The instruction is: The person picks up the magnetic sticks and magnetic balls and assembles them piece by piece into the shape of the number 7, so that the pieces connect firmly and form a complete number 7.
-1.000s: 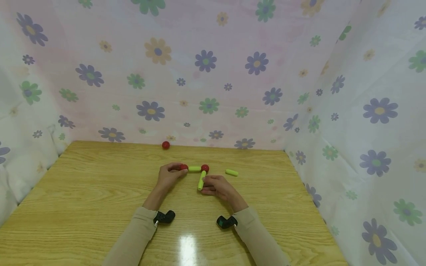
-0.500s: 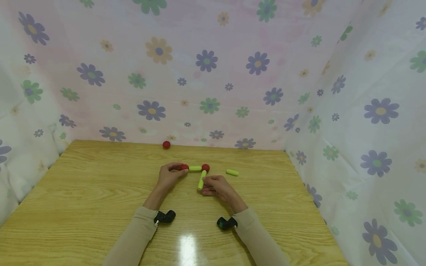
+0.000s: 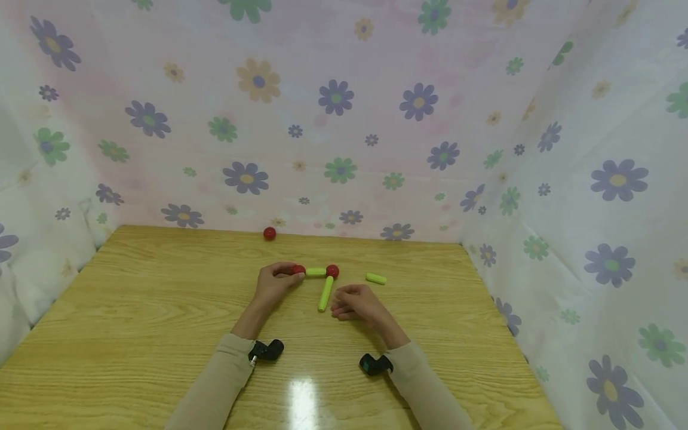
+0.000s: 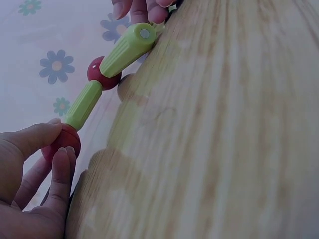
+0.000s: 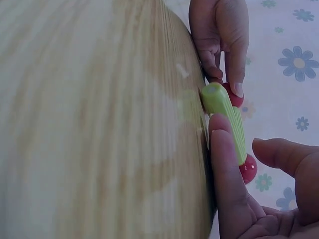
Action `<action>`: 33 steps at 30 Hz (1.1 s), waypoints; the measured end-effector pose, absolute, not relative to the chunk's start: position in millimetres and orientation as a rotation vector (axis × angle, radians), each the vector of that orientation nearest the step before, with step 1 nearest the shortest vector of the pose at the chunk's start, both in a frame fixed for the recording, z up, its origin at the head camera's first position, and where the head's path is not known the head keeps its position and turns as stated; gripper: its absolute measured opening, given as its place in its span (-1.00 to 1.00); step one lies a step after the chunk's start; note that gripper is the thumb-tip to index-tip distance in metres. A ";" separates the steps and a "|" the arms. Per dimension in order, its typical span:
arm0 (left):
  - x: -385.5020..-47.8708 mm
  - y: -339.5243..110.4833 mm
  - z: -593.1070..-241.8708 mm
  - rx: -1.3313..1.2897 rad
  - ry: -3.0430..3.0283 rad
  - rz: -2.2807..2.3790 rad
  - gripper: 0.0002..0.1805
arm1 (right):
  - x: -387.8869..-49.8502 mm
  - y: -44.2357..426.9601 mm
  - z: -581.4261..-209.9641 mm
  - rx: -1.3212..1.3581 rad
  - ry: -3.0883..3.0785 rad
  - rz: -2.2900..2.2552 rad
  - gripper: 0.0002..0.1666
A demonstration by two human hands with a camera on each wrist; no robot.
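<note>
Thumb and fingers of the left hand (image 3: 273, 285) pinch a red ball (image 3: 298, 271), also plain in the left wrist view (image 4: 69, 142). A short green rod (image 3: 315, 272) joins it to a second red ball (image 3: 332, 272). From that second ball another green rod (image 3: 325, 294) points toward the front of the table. The right hand (image 3: 359, 303) is just right of this rod, holding nothing, thumb and fingers apart in the right wrist view (image 5: 264, 194).
A loose green rod (image 3: 376, 279) lies right of the joined pieces. Another red ball (image 3: 270, 233) sits at the back edge of the wooden table (image 3: 161, 298). Flowered cloth (image 3: 301, 119) hangs behind and at both sides.
The right hand has let go of the front-pointing rod and moved a little to the right. That rod's near end sits slightly lower in view. The left hand keeps its pinch.
</note>
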State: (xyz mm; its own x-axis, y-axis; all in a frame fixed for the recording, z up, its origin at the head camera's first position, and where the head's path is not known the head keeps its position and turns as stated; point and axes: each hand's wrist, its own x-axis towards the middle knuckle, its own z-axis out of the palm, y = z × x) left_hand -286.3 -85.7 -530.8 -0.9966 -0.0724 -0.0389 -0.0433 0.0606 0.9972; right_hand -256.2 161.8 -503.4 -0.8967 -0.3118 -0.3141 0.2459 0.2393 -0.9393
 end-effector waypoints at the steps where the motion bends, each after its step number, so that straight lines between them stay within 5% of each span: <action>1: -286.3 -85.9 -530.9 0.124 -2.273 -2.136 -0.56 | -256.4 163.5 -503.4 -0.067 2.099 -1.691 -0.49; 19: -284.9 -84.9 -528.5 0.145 -2.285 -2.128 -0.57 | -274.0 192.0 -501.0 -0.134 2.523 -1.896 -0.61; 33: -282.4 -83.3 -524.2 0.180 -2.302 -2.130 -0.57 | -288.7 206.9 -506.2 0.098 2.694 -1.956 -0.60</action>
